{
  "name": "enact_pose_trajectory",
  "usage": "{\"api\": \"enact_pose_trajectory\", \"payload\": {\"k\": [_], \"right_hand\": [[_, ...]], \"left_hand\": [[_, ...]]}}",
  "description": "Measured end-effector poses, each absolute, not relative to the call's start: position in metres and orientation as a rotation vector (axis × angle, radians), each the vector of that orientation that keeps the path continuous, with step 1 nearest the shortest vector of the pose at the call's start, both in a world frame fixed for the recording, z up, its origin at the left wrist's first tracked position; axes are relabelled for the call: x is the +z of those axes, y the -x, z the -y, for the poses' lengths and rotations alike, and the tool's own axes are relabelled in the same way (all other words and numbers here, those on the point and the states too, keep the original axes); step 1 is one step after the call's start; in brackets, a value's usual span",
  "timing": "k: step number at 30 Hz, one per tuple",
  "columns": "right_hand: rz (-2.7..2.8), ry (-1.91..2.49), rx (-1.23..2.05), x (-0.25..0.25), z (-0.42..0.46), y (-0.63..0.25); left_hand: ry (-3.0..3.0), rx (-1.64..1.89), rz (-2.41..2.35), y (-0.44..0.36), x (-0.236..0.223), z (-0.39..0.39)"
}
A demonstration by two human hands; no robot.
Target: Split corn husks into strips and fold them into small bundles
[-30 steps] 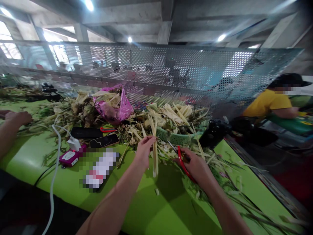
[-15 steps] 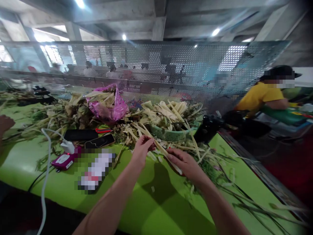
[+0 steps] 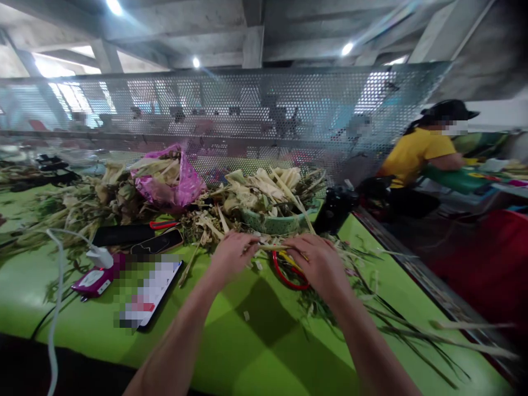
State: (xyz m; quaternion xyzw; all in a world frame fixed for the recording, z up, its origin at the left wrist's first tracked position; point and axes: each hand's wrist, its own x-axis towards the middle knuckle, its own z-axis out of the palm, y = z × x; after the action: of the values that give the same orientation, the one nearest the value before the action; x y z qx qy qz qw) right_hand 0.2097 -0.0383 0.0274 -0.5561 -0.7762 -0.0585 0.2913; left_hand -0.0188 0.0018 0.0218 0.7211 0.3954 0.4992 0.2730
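My left hand (image 3: 231, 254) pinches one end of a pale plant stalk (image 3: 272, 247) held level above the green table (image 3: 256, 341). My right hand (image 3: 319, 263) closes over the stalk's other end and also carries red-handled scissors (image 3: 286, 272), whose loop hangs below the palm. Both hands sit just in front of a green basket (image 3: 274, 223) heaped with pale husks and stalks.
A pink bag (image 3: 173, 179) of husks lies in the plant heap at the back. Phones (image 3: 159, 242), a pink charger (image 3: 93, 280) with a white cable and a blurred item lie left. A perforated metal screen (image 3: 247, 110) stands behind. A person in yellow (image 3: 416, 151) works at right.
The stalk went from hanging upright in my left hand to lying level between both hands. My right hand came in over it with the scissors. The view has shifted to the right.
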Motion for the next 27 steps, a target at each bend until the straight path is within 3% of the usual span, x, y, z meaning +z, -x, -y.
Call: {"api": "enact_pose_trajectory", "payload": {"k": [3, 6, 10, 17, 27], "right_hand": [[1.999, 1.443, -0.231, 0.033, 0.040, -0.210], [1.813, 1.388, -0.287, 0.038, 0.042, -0.213], [1.441, 1.282, -0.125, 0.039, 0.039, -0.222], [1.079, 1.011, 0.593, 0.025, 0.026, -0.231], [0.997, 1.051, 0.592, 0.020, 0.023, -0.242]], "left_hand": [[-1.985, 1.004, -1.043, 0.006, 0.013, 0.003], [-1.919, 0.885, -1.027, 0.001, 0.005, 0.007], [-1.761, 0.869, -0.984, -0.004, 0.000, 0.009], [-1.626, 0.900, -0.936, -0.017, -0.008, 0.011], [-1.650, 0.891, -0.952, -0.029, -0.012, 0.017]]}}
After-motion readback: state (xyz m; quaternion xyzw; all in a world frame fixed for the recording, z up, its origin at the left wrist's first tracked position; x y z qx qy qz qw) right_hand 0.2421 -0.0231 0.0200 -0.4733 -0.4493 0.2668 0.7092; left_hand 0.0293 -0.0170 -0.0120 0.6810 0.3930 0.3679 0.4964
